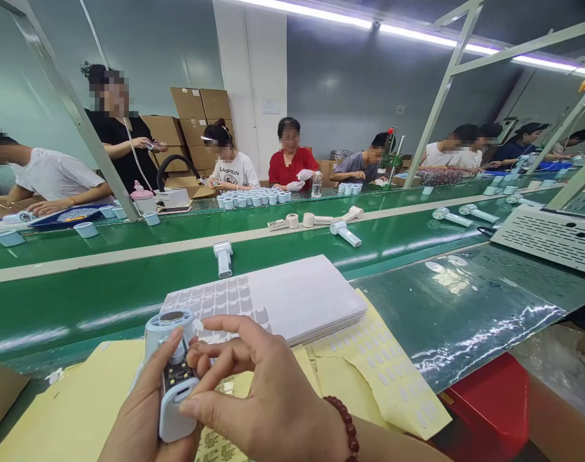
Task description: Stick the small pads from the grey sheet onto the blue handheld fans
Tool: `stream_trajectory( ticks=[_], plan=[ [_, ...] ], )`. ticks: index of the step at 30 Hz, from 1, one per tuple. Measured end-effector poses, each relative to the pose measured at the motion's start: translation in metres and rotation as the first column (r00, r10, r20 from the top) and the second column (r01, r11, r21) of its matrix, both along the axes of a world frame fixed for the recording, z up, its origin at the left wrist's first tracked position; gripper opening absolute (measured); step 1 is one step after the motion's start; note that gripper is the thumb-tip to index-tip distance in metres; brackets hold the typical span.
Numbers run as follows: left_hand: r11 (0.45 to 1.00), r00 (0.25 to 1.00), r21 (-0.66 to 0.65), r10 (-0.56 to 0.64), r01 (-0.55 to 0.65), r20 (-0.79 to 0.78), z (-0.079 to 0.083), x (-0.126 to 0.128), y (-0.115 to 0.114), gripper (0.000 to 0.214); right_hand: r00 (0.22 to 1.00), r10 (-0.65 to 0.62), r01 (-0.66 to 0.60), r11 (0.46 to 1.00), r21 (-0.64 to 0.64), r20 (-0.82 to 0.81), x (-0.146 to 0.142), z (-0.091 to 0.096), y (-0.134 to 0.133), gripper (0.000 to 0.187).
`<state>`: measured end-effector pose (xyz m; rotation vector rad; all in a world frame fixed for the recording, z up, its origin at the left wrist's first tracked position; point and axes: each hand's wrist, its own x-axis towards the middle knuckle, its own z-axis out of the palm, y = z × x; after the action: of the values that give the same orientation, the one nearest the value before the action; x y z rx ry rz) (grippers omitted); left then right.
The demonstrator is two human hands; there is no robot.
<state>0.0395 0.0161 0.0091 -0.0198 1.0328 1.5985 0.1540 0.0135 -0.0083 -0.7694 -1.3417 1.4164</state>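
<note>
My left hand (145, 410) grips a pale blue handheld fan body (174, 378) upright, with its black circuit board (178, 375) exposed. My right hand (263, 391), wearing a red bead bracelet (345, 427), pinches the same unit from the right, fingertips on its casing and board. The thumb of my left hand lies along the casing's upper part. Just behind the hands lies a stack of white sheets with grey sticker shapes (268, 301). Under my hands are pale yellow backing sheets (76, 404), and a sticker-dotted yellow sheet (383, 366) lies to the right.
A green conveyor belt (129, 321) runs across the view, carrying pale blue fan parts (224, 258). A white vented panel (550, 237) stands at the right, a red box (485, 410) sits low right, and co-workers sit beyond the belt among cardboard boxes (191, 122).
</note>
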Motion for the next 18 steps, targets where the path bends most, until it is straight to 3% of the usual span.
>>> stream_trajectory(
  ticks=[7, 10, 13, 15, 17, 18],
  plan=[
    [0.999, 1.000, -0.032, -0.013, 0.013, -0.001, 0.005, 0.005, -0.002, 0.020, 0.996, -0.071, 0.064, 0.990, 0.126, 0.052, -0.004, -0.002, -0.001, 0.072],
    [0.998, 0.998, -0.012, -0.061, 0.060, -0.026, 0.006, 0.002, -0.001, 0.009, 0.987, -0.133, 0.096, 0.940, 0.328, 0.093, -0.008, -0.009, -0.001, 0.068],
    [0.997, 0.997, -0.013, -0.071, 0.071, -0.026, 0.002, -0.001, -0.001, 0.022, 0.978, -0.164, 0.086, 0.881, 0.466, 0.130, -0.008, -0.012, 0.002, 0.073],
    [0.997, 0.997, -0.019, -0.071, 0.071, -0.023, -0.002, -0.003, -0.003, 0.026, 0.975, -0.153, 0.085, 0.927, 0.364, 0.162, -0.004, -0.008, 0.004, 0.091],
    [0.997, 0.997, -0.026, -0.075, 0.075, -0.017, -0.006, -0.004, -0.007, 0.026, 0.984, -0.018, 0.001, 0.996, 0.093, 0.178, 0.001, -0.001, 0.006, 0.112],
    [0.997, 0.997, -0.030, -0.078, 0.078, -0.012, -0.008, -0.005, -0.009, 0.025, 0.985, 0.080, -0.074, 0.996, -0.041, 0.150, 0.004, 0.001, 0.007, 0.117]
  ],
)
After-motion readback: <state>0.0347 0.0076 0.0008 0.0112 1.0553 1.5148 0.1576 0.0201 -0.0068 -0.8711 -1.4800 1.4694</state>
